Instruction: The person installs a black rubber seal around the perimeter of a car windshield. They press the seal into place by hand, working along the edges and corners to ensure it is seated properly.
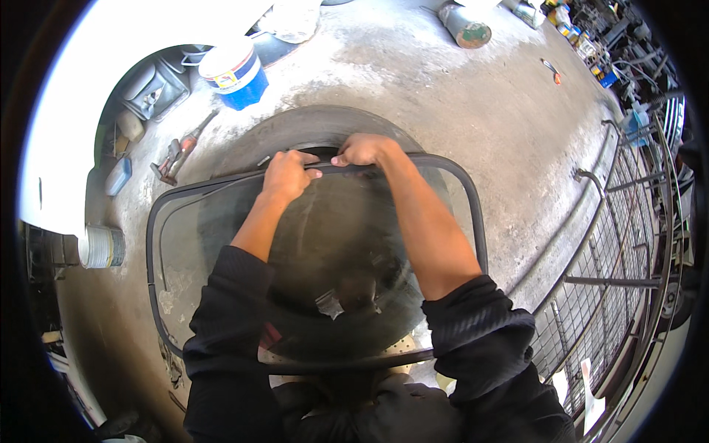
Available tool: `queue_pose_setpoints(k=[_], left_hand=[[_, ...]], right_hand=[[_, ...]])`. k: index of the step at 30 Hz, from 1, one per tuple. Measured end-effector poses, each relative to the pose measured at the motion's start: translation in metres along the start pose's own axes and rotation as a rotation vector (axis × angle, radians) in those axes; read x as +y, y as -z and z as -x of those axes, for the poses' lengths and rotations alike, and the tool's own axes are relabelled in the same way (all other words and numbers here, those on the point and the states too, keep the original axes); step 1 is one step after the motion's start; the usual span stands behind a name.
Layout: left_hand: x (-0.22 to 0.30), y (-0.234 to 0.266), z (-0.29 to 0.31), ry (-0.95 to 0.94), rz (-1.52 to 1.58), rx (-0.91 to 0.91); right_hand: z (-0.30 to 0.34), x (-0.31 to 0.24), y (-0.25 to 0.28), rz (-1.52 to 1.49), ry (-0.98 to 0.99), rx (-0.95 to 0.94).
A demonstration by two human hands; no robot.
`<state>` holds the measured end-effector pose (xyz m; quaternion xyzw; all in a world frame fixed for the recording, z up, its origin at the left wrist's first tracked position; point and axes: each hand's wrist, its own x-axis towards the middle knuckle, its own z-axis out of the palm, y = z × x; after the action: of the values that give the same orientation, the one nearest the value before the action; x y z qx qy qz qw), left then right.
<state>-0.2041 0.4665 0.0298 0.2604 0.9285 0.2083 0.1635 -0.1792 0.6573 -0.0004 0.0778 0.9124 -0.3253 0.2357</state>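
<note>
The tyre point(295, 129) is largely hidden under the glass point(340, 244); only its far arc is seen clear, at centre top of the frame. The near edge of the glass is covered by black sleeves and dark clothing at the bottom. Fingertips of both hands are tucked behind the rubber seal point(480, 221), so the grip depth cannot be made out. Items at upper right are too small and bent by the lens to identify.

The glass is laid flat across the tyre, mid-frame, its seal running around the rim. Bare concrete floor point(473, 111) is left open to the right and above. A wire rack point(620, 251) closes off the right edge. At upper left, a bucket point(236, 72) is stood near the tyre; a hammer point(181, 151) is laid just beside the glass corner. A can point(102, 246) is seen at the left edge, a cylinder point(465, 26) at top.

The left hand point(286, 176) is curled closed over the seal at the far edge, knuckles up. The right hand point(363, 150) is closed on the same edge just beside it, wrist bent. Both forearms are extended forward over the glass.
</note>
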Motion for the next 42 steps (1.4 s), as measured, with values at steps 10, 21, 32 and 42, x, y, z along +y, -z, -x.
queue_pose_setpoints(k=[10,21,32,42], left_hand=[[-0.004,-0.002,-0.003,-0.017,-0.033,0.007],[-0.015,-0.01,0.003,-0.049,0.06,0.061],[-0.018,-0.008,0.003,-0.047,0.086,0.054],[-0.004,-0.004,0.005,-0.021,0.042,0.057]], right_hand=[[0.017,-0.026,0.006,-0.178,-0.22,-0.041],[0.011,-0.005,0.01,-0.132,-0.125,-0.205],[0.046,0.044,0.026,0.011,0.122,0.034],[0.057,0.052,0.048,0.079,0.087,0.245]])
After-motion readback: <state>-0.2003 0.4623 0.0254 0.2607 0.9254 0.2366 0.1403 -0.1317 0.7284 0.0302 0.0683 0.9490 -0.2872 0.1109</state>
